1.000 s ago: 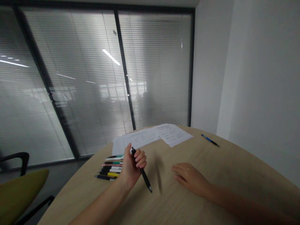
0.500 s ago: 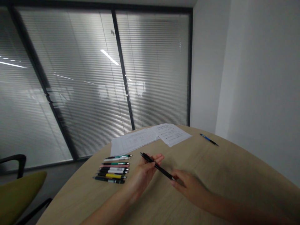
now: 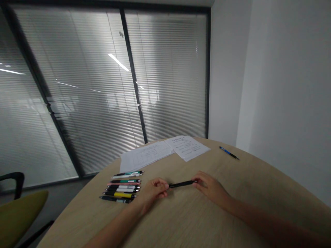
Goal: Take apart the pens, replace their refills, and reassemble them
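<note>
A black pen (image 3: 181, 184) lies level just above the wooden tabletop, stretched between my two hands. My left hand (image 3: 155, 192) has its fingers curled around one end of the pen. My right hand (image 3: 210, 187) pinches the other end, with the fingertips covering its tip. To the left of my left hand, a row of several pens with coloured barrels (image 3: 121, 186) lies side by side, a short way from my knuckles.
The rounded wooden table (image 3: 181, 220) also holds two sheets of printed paper (image 3: 146, 156) at the far edge and a blue pen (image 3: 229, 153) at the far right. An olive chair (image 3: 18, 210) stands left of the table. Window blinds and a white wall bound the room.
The black pen has swung from a slant in my left hand to level between both hands. My right hand has risen from the tabletop and closed on its far end.
</note>
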{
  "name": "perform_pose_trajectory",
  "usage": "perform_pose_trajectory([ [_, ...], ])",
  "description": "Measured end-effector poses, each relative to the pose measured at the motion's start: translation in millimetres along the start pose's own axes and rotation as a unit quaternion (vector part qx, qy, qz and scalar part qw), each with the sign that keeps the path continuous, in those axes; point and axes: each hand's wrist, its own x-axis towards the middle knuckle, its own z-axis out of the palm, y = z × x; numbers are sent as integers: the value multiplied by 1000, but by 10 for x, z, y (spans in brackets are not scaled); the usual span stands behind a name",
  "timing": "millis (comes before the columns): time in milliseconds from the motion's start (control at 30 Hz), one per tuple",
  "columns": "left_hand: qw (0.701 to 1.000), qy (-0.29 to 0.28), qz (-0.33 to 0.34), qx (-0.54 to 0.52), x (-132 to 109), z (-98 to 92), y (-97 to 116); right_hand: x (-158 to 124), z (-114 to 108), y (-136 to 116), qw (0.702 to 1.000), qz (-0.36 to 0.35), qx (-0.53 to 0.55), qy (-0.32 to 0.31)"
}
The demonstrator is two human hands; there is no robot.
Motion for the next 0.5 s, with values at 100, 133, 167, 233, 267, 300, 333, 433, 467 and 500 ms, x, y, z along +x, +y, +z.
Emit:
perform_pose_trajectory([
  [100, 1000, 1, -2, -17, -36, 23, -14, -5, 6, -15, 999, 25, 24, -17],
  [133, 1000, 2, -2, -20, -45, 27, -13, -9, 7, -17, 999, 31, 29, -24],
  [167, 1000, 1, -3, -21, -53, 28, -13, -13, 7, -19, 998, 36, 31, -31],
  [233, 1000, -4, -5, -23, -63, 27, -13, -21, 4, -24, 998, 40, 31, -41],
  [267, 1000, -6, -6, -25, -66, 25, -14, -23, 1, -29, 998, 39, 29, -45],
  [300, 1000, -6, -6, -26, -68, 23, -16, -24, -3, -36, 998, 39, 27, -50],
  [333, 1000, -5, -5, -29, -70, 22, -18, -23, -7, -44, 997, 39, 26, -55],
  [433, 999, 1, -4, -38, -73, 19, -25, -15, -10, -59, 997, 41, 25, -63],
  [467, 999, 1, -4, -42, -74, 19, -27, -11, -8, -58, 997, 44, 24, -61],
  [500, 999, 1, -3, -48, -73, 20, -29, -8, -4, -55, 997, 49, 23, -57],
])
